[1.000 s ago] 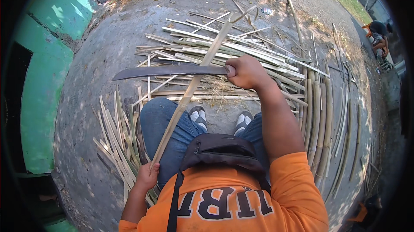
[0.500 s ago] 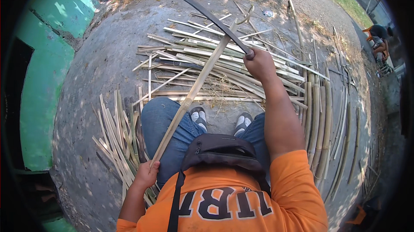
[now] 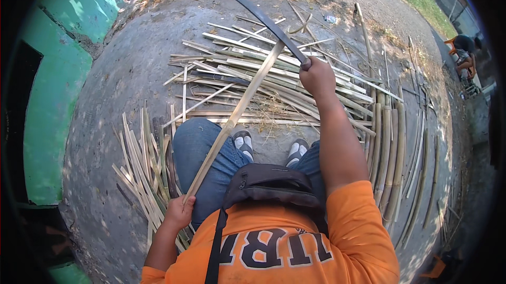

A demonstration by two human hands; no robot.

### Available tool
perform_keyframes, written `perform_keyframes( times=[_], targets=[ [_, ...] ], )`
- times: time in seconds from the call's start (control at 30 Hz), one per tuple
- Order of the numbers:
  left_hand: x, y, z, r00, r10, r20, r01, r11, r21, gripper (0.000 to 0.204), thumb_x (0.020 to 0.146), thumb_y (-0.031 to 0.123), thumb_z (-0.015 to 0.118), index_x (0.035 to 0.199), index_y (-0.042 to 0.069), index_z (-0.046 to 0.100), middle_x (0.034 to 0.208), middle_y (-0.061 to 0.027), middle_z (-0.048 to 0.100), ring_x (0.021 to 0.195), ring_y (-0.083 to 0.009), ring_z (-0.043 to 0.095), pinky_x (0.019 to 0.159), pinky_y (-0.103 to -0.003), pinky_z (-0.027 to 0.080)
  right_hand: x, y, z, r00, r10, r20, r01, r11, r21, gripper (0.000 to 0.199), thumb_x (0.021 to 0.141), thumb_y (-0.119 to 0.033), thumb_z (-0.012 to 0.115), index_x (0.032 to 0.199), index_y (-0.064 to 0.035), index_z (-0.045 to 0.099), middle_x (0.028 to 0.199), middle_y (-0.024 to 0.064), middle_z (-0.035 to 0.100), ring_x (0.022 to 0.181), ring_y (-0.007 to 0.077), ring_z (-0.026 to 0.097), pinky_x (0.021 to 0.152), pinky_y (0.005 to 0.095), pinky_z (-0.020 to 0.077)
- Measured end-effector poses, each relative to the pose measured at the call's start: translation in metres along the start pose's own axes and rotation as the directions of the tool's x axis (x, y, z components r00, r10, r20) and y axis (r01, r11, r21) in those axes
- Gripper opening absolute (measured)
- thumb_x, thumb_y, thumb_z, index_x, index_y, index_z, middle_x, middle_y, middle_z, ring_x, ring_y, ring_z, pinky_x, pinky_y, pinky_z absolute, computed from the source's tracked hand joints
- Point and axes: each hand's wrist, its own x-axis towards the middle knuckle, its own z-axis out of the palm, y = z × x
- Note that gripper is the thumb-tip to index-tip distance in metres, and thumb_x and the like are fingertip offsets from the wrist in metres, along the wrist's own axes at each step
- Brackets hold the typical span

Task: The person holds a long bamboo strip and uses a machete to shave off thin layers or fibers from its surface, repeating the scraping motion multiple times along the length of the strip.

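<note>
My left hand (image 3: 180, 212) is closed round the near end of a long split bamboo strip (image 3: 230, 123), which slants away over my left thigh. In my right hand (image 3: 318, 78) is the handle of a machete (image 3: 263, 19) with a long, dark, curved blade that points far left. The blade lies across the strip's far end, seemingly against it. A thin curled shaving (image 3: 300, 26) shows just beyond the blade.
Loose split bamboo (image 3: 237, 57) lies piled across the ground ahead. Another bundle of strips (image 3: 138, 162) lies left of my leg. Whole bamboo poles (image 3: 391, 162) lie to my right. A green wall (image 3: 52, 126) stands at left; a seated person (image 3: 465, 60) is far right.
The machete blade has shifted slightly to the right and its angle has steepened over the strip's far end. The shaving beyond it looks changed in shape. My left hand keeps its hold.
</note>
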Motion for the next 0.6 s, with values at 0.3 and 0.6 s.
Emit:
perform_keyframes(
  times=[0.3, 0.6],
  targets=[
    [0.004, -0.002, -0.007, 0.992, -0.061, 0.112, 0.07, 0.994, -0.08, 0.064, 0.105, 0.056, 0.052, 0.086, -0.003, 0.066, 0.067, -0.0108, 0.062, 0.064, -0.0224, 0.063, 0.062, -0.038, 0.049, -0.01, 0.0, 0.0, 0.971, -0.231, 0.058, 0.217, 0.959, 0.183, 0.02, 0.092, -0.025, 0.06, 0.091, -0.0101, 0.073, 0.083, 0.0197, 0.071, 0.082, 0.0425, 0.069, 0.074, 0.0534, 0.0545],
    [0.001, 0.009, -0.006, 0.996, -0.053, 0.076, 0.059, 0.995, -0.08, 0.066, 0.105, 0.06, 0.05, 0.081, 0.0, 0.061, 0.068, -0.0041, 0.057, 0.065, -0.0155, 0.056, 0.061, -0.034, 0.046, -0.035, -0.042, -0.014, 0.766, -0.547, 0.339, 0.534, 0.834, 0.138, 0.016, 0.084, -0.023, 0.063, 0.085, -0.0119, 0.074, 0.079, 0.0176, 0.07, 0.078, 0.0416, 0.068, 0.072, 0.0519, 0.0551]
  ],
)
